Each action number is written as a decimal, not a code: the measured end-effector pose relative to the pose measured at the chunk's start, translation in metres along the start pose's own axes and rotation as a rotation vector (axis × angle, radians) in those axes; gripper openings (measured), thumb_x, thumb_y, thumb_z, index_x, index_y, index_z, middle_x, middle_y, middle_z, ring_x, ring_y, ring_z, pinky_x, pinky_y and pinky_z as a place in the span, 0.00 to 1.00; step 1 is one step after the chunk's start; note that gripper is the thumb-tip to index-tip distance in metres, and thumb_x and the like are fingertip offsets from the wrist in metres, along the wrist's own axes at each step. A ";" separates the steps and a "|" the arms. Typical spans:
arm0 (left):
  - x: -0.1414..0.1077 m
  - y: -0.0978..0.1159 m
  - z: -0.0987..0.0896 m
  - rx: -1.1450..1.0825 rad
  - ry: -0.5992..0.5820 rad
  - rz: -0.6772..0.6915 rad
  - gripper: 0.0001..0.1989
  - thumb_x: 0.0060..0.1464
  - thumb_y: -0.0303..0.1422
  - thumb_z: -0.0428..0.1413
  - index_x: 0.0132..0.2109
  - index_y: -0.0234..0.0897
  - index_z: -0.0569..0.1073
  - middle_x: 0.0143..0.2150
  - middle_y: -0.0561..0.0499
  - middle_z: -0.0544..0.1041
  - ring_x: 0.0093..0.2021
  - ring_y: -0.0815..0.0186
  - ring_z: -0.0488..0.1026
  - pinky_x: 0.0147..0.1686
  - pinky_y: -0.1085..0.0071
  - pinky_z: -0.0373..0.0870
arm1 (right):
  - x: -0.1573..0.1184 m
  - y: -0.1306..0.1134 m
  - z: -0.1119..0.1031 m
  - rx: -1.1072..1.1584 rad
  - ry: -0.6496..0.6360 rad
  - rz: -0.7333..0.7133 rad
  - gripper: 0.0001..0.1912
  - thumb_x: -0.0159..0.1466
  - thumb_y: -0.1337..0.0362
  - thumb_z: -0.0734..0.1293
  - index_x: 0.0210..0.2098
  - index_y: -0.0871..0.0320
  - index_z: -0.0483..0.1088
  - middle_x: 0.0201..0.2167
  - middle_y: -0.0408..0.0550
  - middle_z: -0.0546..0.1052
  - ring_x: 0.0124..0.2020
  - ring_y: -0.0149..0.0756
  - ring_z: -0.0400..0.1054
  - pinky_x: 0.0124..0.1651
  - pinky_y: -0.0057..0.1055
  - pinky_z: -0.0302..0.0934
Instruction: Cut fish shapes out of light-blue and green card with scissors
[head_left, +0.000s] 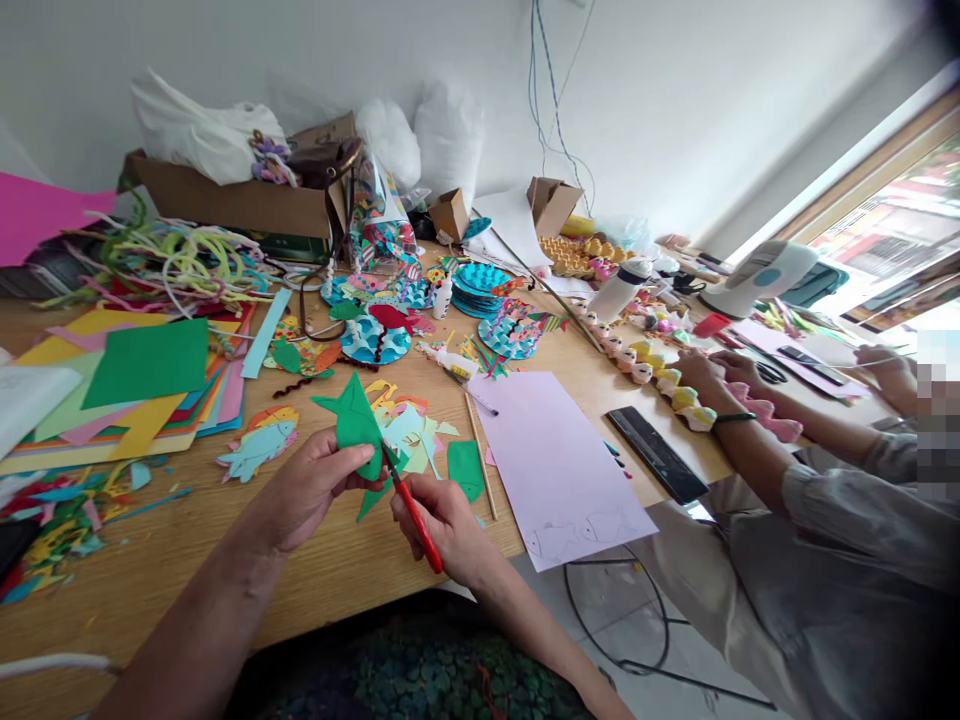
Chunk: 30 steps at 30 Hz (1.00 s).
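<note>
My left hand pinches a piece of green paper with a pointed, tail-like end and faint pencil lines on it. In my right hand are scissors with red handles, their blades at the right edge of the green paper. Some green paper hangs below the blades. Colourful paper scraps lie just behind my hands, with a green offcut beside them. Left of my left hand rests a light blue paper fish on other cut shapes.
A lilac sheet with pencilled fish overhangs the table's front edge. Stacked coloured paper and loose trimmings lie at the left. Decorated blue discs stand behind. At the right, a co-worker's hands are over egg-carton strips.
</note>
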<state>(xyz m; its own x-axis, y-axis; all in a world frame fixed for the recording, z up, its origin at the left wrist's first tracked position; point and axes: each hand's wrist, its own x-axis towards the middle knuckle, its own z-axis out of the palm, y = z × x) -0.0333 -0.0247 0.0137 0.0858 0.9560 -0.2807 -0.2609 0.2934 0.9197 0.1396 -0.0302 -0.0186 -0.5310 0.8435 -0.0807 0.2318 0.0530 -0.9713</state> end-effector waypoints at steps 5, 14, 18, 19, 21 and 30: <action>0.000 0.002 0.000 0.005 0.003 -0.014 0.07 0.38 0.36 0.65 0.24 0.36 0.78 0.21 0.53 0.77 0.26 0.67 0.72 0.30 0.71 0.71 | 0.000 -0.001 -0.002 -0.001 -0.005 0.006 0.21 0.64 0.49 0.58 0.22 0.57 0.57 0.18 0.38 0.56 0.21 0.26 0.49 0.22 0.25 0.44; 0.001 0.001 0.002 0.004 0.006 -0.003 0.09 0.38 0.37 0.64 0.24 0.36 0.76 0.22 0.53 0.77 0.25 0.68 0.71 0.30 0.70 0.72 | 0.000 0.001 0.000 0.027 0.011 0.016 0.21 0.63 0.49 0.59 0.22 0.57 0.57 0.18 0.38 0.56 0.20 0.26 0.49 0.22 0.25 0.43; 0.002 0.000 0.002 0.018 -0.001 0.014 0.09 0.40 0.38 0.64 0.25 0.36 0.76 0.23 0.54 0.77 0.26 0.67 0.71 0.30 0.71 0.72 | 0.000 -0.003 0.000 0.038 0.008 0.016 0.21 0.63 0.49 0.60 0.21 0.57 0.57 0.18 0.38 0.55 0.20 0.25 0.48 0.22 0.25 0.43; 0.002 0.000 0.002 0.019 0.002 0.016 0.09 0.40 0.37 0.63 0.25 0.36 0.77 0.23 0.54 0.77 0.26 0.67 0.71 0.30 0.71 0.72 | 0.000 -0.003 0.000 0.044 0.007 0.017 0.22 0.63 0.49 0.60 0.21 0.57 0.57 0.17 0.38 0.55 0.20 0.25 0.48 0.22 0.24 0.43; 0.002 0.000 0.002 0.018 0.010 0.020 0.09 0.40 0.37 0.64 0.25 0.36 0.76 0.23 0.54 0.78 0.27 0.67 0.72 0.30 0.71 0.72 | 0.001 -0.005 0.000 0.057 0.004 0.019 0.22 0.63 0.49 0.60 0.21 0.57 0.57 0.17 0.37 0.55 0.20 0.25 0.48 0.22 0.24 0.43; 0.002 -0.004 0.004 0.009 -0.014 0.014 0.08 0.42 0.37 0.63 0.26 0.36 0.77 0.24 0.53 0.78 0.28 0.66 0.72 0.32 0.70 0.72 | 0.000 -0.001 0.004 0.208 -0.009 0.053 0.19 0.62 0.51 0.63 0.22 0.57 0.59 0.16 0.36 0.58 0.18 0.25 0.50 0.20 0.23 0.47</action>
<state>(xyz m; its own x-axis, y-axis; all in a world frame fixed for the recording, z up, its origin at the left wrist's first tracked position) -0.0283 -0.0243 0.0105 0.0957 0.9598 -0.2640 -0.2536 0.2800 0.9259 0.1353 -0.0323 -0.0183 -0.5297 0.8376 -0.1335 0.0863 -0.1033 -0.9909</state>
